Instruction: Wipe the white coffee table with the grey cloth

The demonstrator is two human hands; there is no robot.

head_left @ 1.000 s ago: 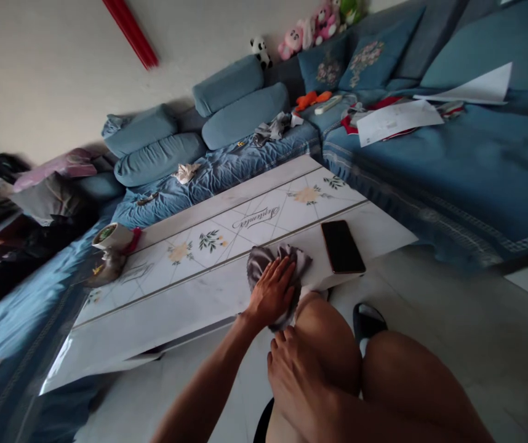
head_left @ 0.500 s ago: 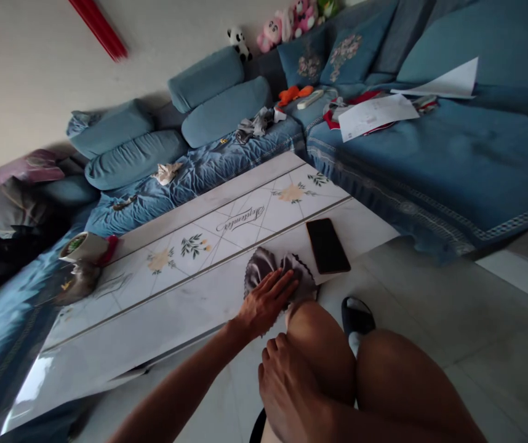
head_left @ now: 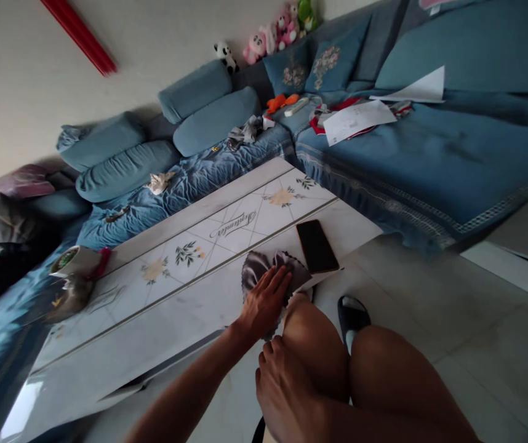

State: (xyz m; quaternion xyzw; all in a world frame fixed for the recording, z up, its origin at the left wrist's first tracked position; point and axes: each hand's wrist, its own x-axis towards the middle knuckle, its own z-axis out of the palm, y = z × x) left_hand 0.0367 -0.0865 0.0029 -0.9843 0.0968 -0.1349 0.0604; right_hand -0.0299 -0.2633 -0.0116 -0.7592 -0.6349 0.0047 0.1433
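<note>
My left hand (head_left: 264, 300) lies flat on a grey satin cloth (head_left: 298, 267) with a scalloped edge, its fingers stretched over the fabric. The cloth is bunched at the near edge of a low white table (head_left: 172, 320) and partly hangs over that edge. Just to its right lies a black phone (head_left: 318, 246), screen up, its corner close to the cloth. My right hand (head_left: 287, 384) rests on my left leg, fingers laid over the inner side by the knee, with nothing visible in it.
A blue sofa (head_left: 467, 166) wraps round the table's far and right sides, with papers (head_left: 360, 120) and clothes on it. At the table's left end stand a potted plant (head_left: 77, 261) and a dark brown ornament (head_left: 72, 301). My knees are against the near side.
My view has shifted slightly to the right. Against the table, my left hand and the cloth have slid a little toward the phone. My right hand stays on my leg.
</note>
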